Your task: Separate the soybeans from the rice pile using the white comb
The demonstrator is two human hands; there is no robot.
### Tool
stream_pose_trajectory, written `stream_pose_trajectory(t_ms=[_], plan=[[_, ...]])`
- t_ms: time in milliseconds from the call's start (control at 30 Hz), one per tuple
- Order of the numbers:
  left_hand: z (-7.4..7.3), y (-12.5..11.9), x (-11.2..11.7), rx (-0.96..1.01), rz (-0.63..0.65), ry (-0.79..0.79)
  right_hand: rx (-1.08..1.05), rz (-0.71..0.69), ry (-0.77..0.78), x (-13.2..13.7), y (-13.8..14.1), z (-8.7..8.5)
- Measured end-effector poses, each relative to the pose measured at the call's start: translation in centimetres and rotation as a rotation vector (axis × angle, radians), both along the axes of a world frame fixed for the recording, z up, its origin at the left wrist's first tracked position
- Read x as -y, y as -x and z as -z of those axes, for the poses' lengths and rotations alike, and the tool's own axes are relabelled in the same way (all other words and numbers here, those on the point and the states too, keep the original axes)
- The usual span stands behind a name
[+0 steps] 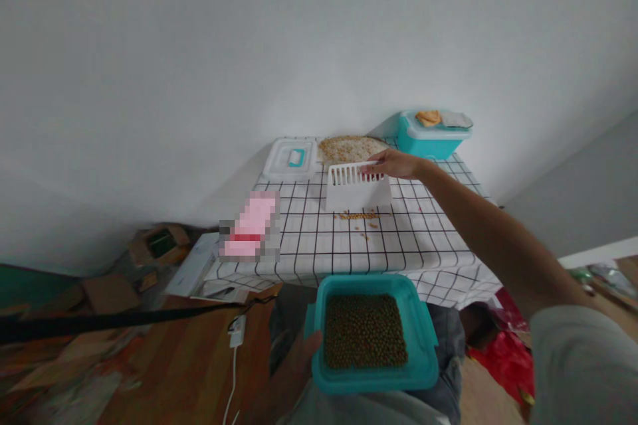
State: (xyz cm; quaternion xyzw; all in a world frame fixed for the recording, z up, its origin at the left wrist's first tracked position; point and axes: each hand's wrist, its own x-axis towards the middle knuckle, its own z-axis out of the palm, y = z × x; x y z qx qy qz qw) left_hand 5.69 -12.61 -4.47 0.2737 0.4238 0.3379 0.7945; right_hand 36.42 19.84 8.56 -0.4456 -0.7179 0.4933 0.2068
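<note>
My right hand (393,164) reaches over the table, its fingers closed on the top edge of a white slotted plastic panel (356,196). The panel stands upright on the checked cloth. A short row of yellow kernels (357,216) lies along its near side, with a few loose ones closer to me. Behind it spreads a heap of pale and yellow grains (351,146). At my lap, my left hand (305,355) grips the left rim of a teal container (423,372), thumb over the edge. Small green beans (366,332) cover the container's bottom.
A clear lid with a teal handle (294,159) lies at the table's back left. A teal lidded box (431,143) with cloths on top stands back right. A blurred pink item (254,226) is at the left edge. A power strip (237,331) and cartons are on the floor.
</note>
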Motion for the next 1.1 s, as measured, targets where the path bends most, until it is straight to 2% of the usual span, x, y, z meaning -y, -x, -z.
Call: stream_pose_trajectory(t_ms=[200,333,500,633,833,1000,1100], plan=[[-1.1,-0.3,-0.5,0.024,0.003,0.087,-0.032,-0.024,0.099,-0.8,0.4,0.4],[-1.3,-0.2,-0.8,0.04,0.04,0.07,-0.046,-0.067,0.164,-1.1,0.4,0.4],[-1.1,-0.3,-0.5,0.068,0.03,0.11,-0.035,-0.083,0.183,-1.3,0.4,0.2],[-0.5,-0.5,-0.1,0.078,-0.052,0.142,-0.037,-0.103,0.21,-1.3,0.5,0.0],[-0.8,-0.4,-0.3,0.098,0.028,0.142,-0.03,-0.126,0.194,-1.4,0.4,0.2],[-1.1,-0.8,-0.4,0.071,-0.067,0.165,0.007,-0.14,0.137,-1.2,0.3,0.3],[-1.3,-0.6,-0.5,0.04,-0.062,0.204,0.021,-0.138,0.093,-1.0,0.2,0.3]])
